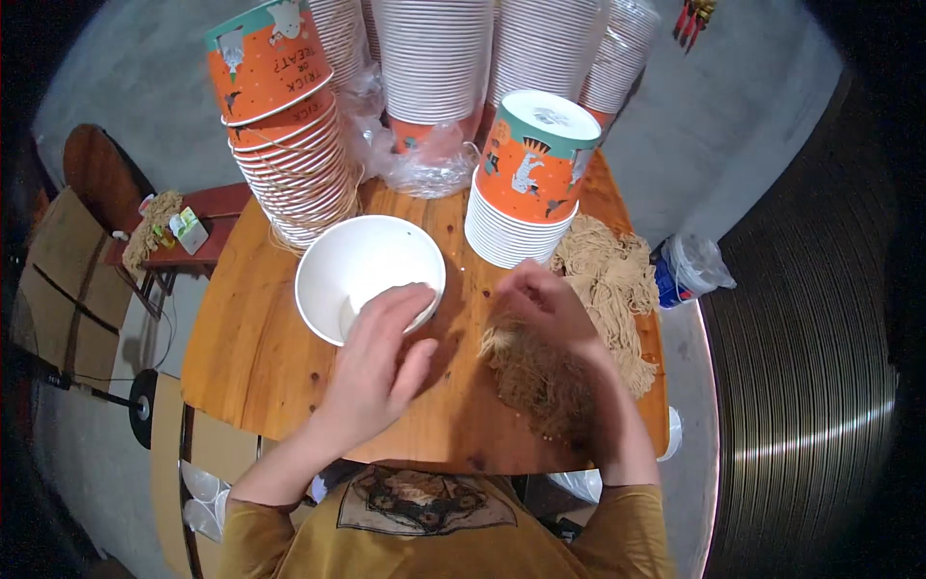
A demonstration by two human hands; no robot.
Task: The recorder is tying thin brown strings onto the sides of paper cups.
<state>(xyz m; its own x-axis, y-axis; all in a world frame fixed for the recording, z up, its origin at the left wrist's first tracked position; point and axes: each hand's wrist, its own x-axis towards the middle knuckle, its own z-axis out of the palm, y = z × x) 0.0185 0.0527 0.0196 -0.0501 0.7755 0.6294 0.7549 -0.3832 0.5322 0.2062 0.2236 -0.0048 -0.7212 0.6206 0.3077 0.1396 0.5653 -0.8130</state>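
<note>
Noodles [608, 289], a dry tan heap, lie on the right side of the round wooden worktop [251, 357], reaching to its right edge. The right hand [545, 304] rests on the near left part of the heap, fingers curled down into the strands and pinching a tuft; how firm the hold is cannot be told. The left hand [386, 352] lies over the near right rim of an open white paper bowl [362, 270], fingers loosely bent and touching the rim, closed on nothing visible.

Progress, as judged: the bowl's inside looks white and bare, so no noodles have gone into it yet. The heap is large and looks barely reduced. Portioning appears to be at its beginning for this bowl.

Stock stands at the far side: a leaning stack of orange printed bowls [289, 145] at far left, a shorter stack [526, 183] just beyond the heap, taller stacks [434, 68] in clear plastic wrap behind.

Edges and room: the bowl sits left of centre, clear of the worktop's edge. Between bowl and heap is a bare strip of wood, a short open path for the right hand. The leaning stack stands just behind the bowl and could be knocked. A low red stool [193, 232] with small items stands beside the worktop on the left; a plastic bag [694, 265] lies on the floor to the right.
</note>
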